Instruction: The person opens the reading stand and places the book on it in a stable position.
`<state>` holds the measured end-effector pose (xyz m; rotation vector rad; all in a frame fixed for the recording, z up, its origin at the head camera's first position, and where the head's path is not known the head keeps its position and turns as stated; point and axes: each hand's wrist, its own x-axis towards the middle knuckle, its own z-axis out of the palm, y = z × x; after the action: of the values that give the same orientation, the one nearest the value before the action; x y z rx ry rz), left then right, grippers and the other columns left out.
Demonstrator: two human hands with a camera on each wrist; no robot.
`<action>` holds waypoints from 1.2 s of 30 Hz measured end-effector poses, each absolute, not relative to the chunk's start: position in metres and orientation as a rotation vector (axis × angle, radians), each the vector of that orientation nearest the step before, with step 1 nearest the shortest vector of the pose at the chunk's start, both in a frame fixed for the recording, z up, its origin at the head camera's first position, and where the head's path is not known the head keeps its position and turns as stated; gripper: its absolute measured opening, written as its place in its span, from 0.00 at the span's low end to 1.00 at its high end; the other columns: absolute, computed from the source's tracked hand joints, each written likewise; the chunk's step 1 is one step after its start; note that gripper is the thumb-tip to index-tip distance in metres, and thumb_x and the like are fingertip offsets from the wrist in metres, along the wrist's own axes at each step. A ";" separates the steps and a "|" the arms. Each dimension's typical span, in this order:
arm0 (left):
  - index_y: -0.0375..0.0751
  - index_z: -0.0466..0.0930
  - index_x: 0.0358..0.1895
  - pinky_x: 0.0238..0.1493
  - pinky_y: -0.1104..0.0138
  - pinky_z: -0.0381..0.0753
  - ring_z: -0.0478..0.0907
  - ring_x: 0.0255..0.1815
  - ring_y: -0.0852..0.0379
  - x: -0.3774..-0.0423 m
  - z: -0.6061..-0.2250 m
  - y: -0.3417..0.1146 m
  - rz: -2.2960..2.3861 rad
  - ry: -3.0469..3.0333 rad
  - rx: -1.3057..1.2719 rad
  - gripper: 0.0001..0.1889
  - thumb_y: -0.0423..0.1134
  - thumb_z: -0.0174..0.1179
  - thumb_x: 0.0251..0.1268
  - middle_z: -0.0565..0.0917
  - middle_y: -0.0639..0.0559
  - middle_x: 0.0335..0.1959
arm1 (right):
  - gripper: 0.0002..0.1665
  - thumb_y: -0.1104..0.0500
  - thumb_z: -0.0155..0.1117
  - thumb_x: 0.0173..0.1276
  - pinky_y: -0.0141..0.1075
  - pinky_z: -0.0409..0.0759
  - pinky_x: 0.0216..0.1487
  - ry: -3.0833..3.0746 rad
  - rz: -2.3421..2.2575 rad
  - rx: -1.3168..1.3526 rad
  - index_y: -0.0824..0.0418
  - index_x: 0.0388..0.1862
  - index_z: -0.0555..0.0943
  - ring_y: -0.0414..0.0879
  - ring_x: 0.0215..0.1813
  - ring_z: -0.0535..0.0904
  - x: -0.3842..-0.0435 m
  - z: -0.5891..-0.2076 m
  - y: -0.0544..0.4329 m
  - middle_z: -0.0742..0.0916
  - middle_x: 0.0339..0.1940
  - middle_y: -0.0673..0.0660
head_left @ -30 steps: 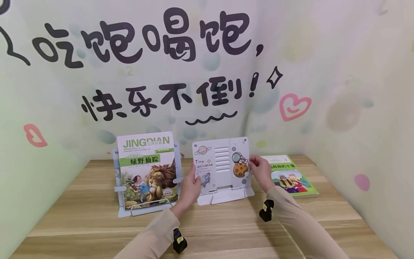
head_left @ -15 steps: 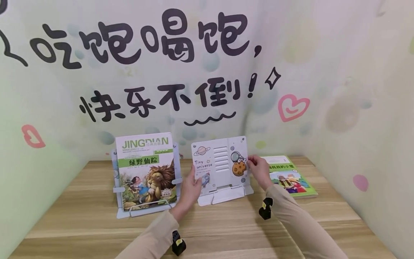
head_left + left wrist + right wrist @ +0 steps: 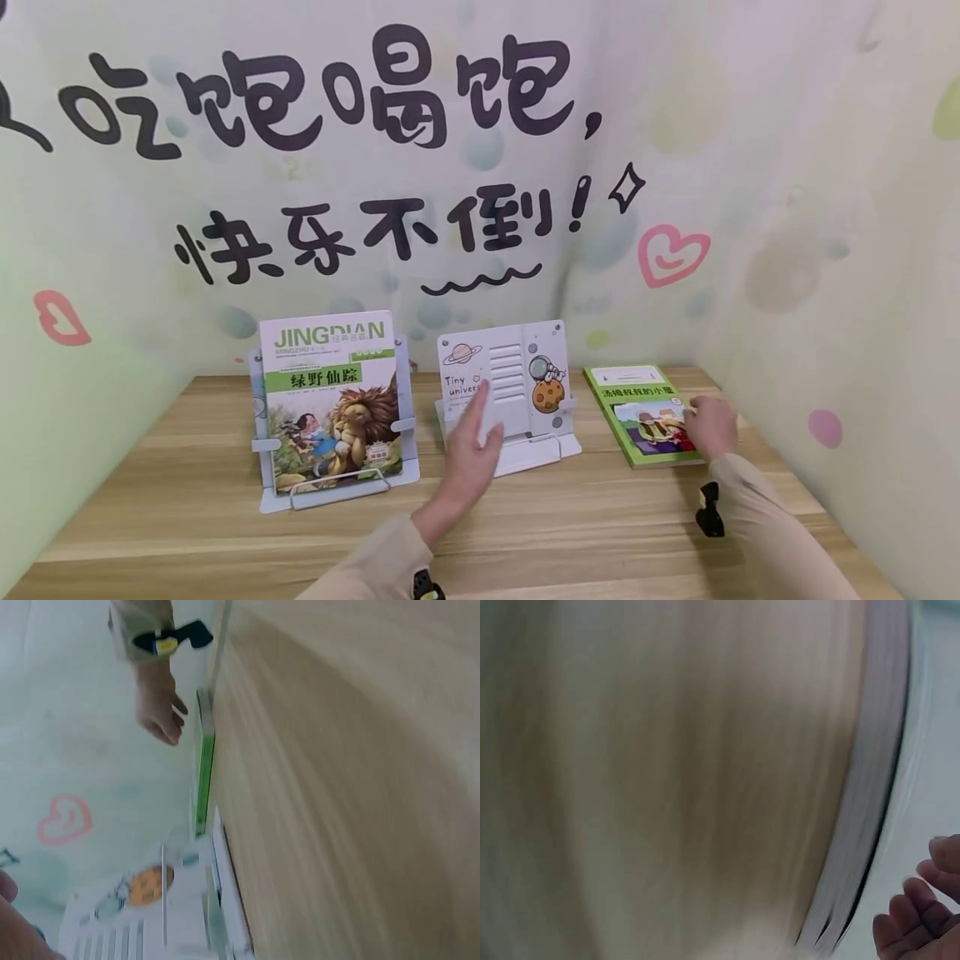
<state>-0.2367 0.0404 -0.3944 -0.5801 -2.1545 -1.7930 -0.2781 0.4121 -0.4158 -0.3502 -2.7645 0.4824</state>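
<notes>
A white book stand (image 3: 516,392) with space pictures stands upright at mid-table, with no book on it. My left hand (image 3: 465,462) is in front of its lower left part, fingers extended and holding nothing. To the right, a green-edged picture-cover book (image 3: 647,423) lies flat on the table. Over that book's right edge hovers my right hand (image 3: 715,427), fingers loosely bent. The left wrist view shows this right hand (image 3: 159,712) apart from the book, above it. In the right wrist view, blurred page edges (image 3: 855,795) run beside its bent fingers (image 3: 907,915).
Left of the white stand, another book (image 3: 337,408) with a lion on its cover leans on a pale blue stand (image 3: 409,450), behind a wire holder and side clips. The wooden table (image 3: 570,533) meets a printed wall cloth (image 3: 720,125) at the back and sides.
My right hand has left the white stand's right edge and moved right to the flat book. My left hand has let go of the stand's left edge and come forward and slightly right.
</notes>
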 end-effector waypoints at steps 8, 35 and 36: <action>0.26 0.59 0.66 0.62 0.58 0.70 0.69 0.64 0.40 -0.219 -0.406 0.089 -2.295 -2.247 -0.614 0.26 0.30 0.50 0.66 0.69 0.33 0.64 | 0.14 0.64 0.54 0.65 0.42 0.67 0.28 -2.919 0.308 -0.249 0.69 0.20 0.75 0.52 0.25 0.71 -0.258 -0.416 0.432 0.77 0.19 0.61; 0.27 0.69 0.60 0.40 0.65 0.80 0.77 0.36 0.54 -0.236 -0.423 0.175 -2.461 -2.661 -0.249 0.22 0.38 0.49 0.69 0.80 0.38 0.46 | 0.05 0.65 0.65 0.58 0.36 0.68 0.24 -2.938 0.005 0.109 0.67 0.31 0.81 0.46 0.25 0.68 -0.160 -0.429 0.407 0.76 0.22 0.56; 0.28 0.71 0.58 0.36 0.67 0.80 0.76 0.32 0.56 -0.235 -0.423 0.176 -2.474 -2.674 -0.241 0.20 0.39 0.50 0.69 0.81 0.42 0.40 | 0.06 0.65 0.65 0.58 0.35 0.68 0.25 -2.951 0.023 0.098 0.68 0.32 0.81 0.45 0.25 0.67 -0.157 -0.428 0.407 0.76 0.22 0.55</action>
<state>-0.2351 0.1761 -0.4232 -0.2407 -2.6738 -2.4735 -0.1573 0.4066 -0.4285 0.0982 -2.9512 0.0227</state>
